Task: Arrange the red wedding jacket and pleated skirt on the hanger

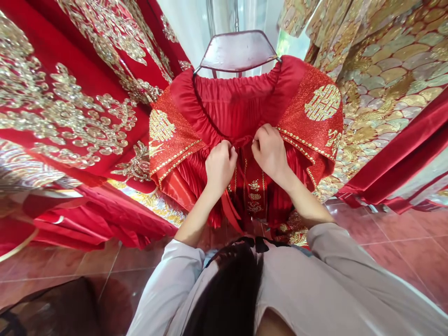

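Observation:
A red satin garment (231,112) with a gathered neckline and a glittery collar (294,102) hangs in front of me on a hanger (241,49). Gold round emblems and beaded edging decorate the collar. At the front of the neckline, a red ribbon tie (241,141) forms a small loop between my hands. My left hand (221,163) pinches the ribbon on the left side, its fingers curled. On the right side, my right hand (269,149) is closed on the ribbon too. One loose ribbon end (231,210) dangles below my left hand.
Red cloth with silvery beadwork (70,107) hangs at left, and a gold scale-patterned garment (381,88) at right. Red fabric (122,219) droops low on the left. A dark bag (52,308) sits on the reddish tiled floor (395,233) at lower left.

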Tool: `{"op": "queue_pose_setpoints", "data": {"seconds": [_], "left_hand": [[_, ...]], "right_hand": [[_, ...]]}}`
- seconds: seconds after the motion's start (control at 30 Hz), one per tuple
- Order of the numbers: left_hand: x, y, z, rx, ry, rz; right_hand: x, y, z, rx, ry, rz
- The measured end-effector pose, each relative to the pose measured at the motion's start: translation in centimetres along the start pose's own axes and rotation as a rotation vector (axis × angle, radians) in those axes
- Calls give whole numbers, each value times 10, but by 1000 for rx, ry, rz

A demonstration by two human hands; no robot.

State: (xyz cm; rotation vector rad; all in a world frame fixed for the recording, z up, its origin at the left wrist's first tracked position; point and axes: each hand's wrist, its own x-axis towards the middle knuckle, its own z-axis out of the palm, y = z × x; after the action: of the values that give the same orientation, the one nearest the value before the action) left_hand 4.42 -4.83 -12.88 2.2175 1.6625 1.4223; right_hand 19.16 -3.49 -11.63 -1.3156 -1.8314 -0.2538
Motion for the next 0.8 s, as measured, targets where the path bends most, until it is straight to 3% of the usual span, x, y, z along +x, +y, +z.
{"op": "queue_pose_setpoints", "data": {"seconds": [0.13, 0.27, 0.37, 0.47, 0.63, 0.67, 0.73, 0.8], "left_hand": [[4, 1, -2, -360, -66, -63], [7, 3, -7, -476, -50, -88], [12, 7, -19, -551, -83, -90], [24, 8, -41, -601, -84, -25], [60, -4, -86, -533, 301, 222], [66, -6, -94, -538, 332, 258], [72, -7, -107, -542, 231, 271], [71, -5, -118, -488, -11, 255]], "right_hand": [[4, -5, 7, 130, 18, 125], [9, -14, 10, 371, 122, 261], [11, -21, 3, 488, 139, 236], [17, -19, -16, 433, 69, 139], [47, 14, -69, 212, 138, 100], [54, 21, -80, 173, 158, 101], [65, 29, -97, 132, 131, 92], [68, 30, -107, 157, -50, 64]]}}
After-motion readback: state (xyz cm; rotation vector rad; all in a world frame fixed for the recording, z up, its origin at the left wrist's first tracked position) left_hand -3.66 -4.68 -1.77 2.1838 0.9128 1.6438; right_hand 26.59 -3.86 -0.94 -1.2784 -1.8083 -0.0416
